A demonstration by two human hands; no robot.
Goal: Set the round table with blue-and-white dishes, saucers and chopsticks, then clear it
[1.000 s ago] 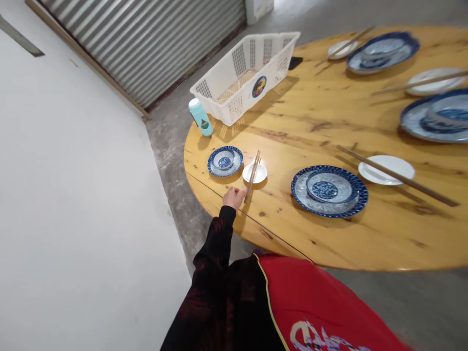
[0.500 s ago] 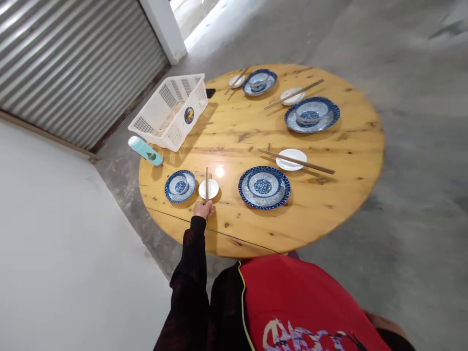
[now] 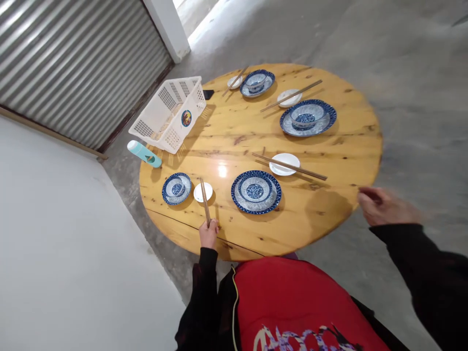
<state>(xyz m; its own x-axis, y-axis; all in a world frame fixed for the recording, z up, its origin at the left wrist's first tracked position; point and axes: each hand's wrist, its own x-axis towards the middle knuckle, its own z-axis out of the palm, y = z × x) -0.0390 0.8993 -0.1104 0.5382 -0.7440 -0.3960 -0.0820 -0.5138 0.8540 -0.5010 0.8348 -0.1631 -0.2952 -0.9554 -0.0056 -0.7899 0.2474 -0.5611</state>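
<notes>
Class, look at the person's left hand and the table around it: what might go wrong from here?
The chopsticks in the left hand pass across the small white dish, so a sideways sweep might knock it. The turquoise bottle stands near the edge of the table, so a bump might topple it.

Stylised lettering [image 3: 300, 340], red shirt [image 3: 288, 295], not legible

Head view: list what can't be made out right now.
All in the head view:
Near ends of the chopsticks: hidden by the left hand.
Right hand: blurred; whether it holds anything is unclear.
Print on the red garment: cut off by the bottom edge.
Basket sticker: details too small.
</notes>
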